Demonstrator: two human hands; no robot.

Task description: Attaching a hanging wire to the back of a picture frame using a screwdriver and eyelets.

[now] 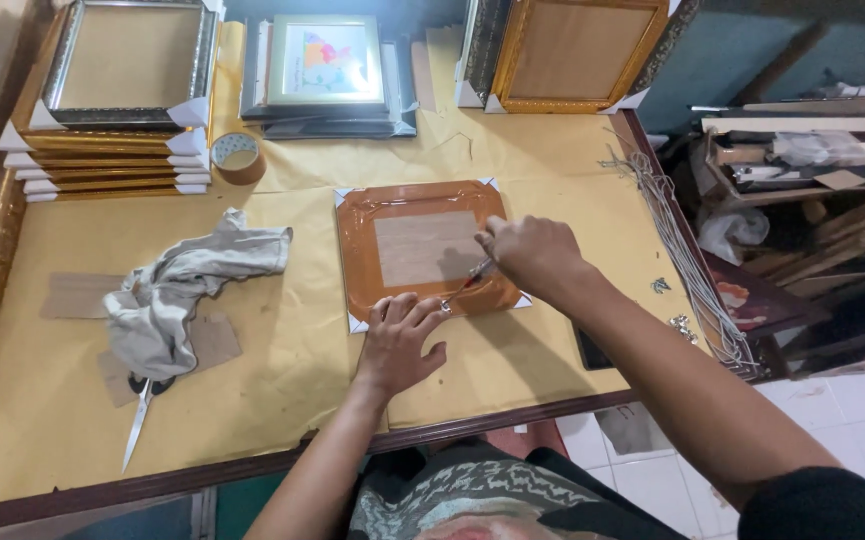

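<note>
While face-down on the paper: glossy orange frame (pixel 420 250), left hand (pixel 397 345) spread flat, right hand (pixel 527 255) pinching a red-handled tool (pixel 467 280).

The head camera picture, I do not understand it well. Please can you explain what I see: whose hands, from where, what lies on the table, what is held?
A camera on a person's head looks down at their own bare hands. The left hand presses the near edge of an orange picture frame lying on a paper-covered table. The right hand holds a small red-handled tool against that frame. Also there: a grey cloth, scissors, a tape roll and stacked frames.
</note>
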